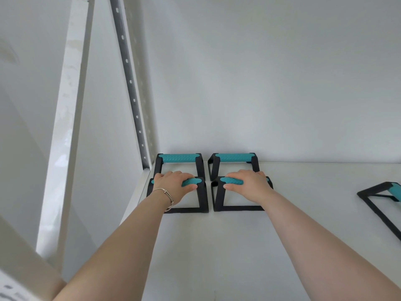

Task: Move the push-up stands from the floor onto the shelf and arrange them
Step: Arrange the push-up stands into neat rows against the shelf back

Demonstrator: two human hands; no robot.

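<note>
Several black push-up stands with teal grips stand on the white shelf (238, 246). Two are at the back against the wall: a back left stand (179, 158) and a back right stand (234, 157). Directly in front of them are a front left stand (202, 196) and a front right stand (218, 198), side by side and nearly touching. My left hand (173, 184) is wrapped around the teal grip of the front left stand. My right hand (249, 184) is wrapped around the teal grip of the front right stand. A silver bracelet sits on my left wrist.
Another push-up stand (378, 205) lies at the shelf's right side, partly cut off by the frame. A perforated metal upright (130, 83) rises at the shelf's back left corner. A white wall stands behind the shelf.
</note>
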